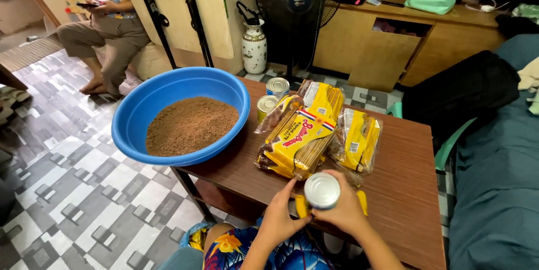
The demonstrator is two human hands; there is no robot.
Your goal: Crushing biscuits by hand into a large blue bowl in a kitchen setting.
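My right hand [347,209] is wrapped around a small tin can [321,190] with a silver lid, at the near edge of the brown wooden table [404,185]. My left hand [279,216] grips a yellow handle [301,205] of a tool pressed against the can; another yellow part [362,201] shows past my right hand. Just beyond lie several yellow cracker packs [300,135]. Two more tin cans [272,96] stand behind them. A big blue basin [182,114] of brown crumbs sits on the table's left end, overhanging the edge.
A person sits on the far left [109,28] holding a phone. A standing fan [297,0], a white patterned vase [254,48] and a wooden cabinet [393,45] line the back. Dark fabric and a green chair [449,141] lie to the right. Checked tile floor lies on the left.
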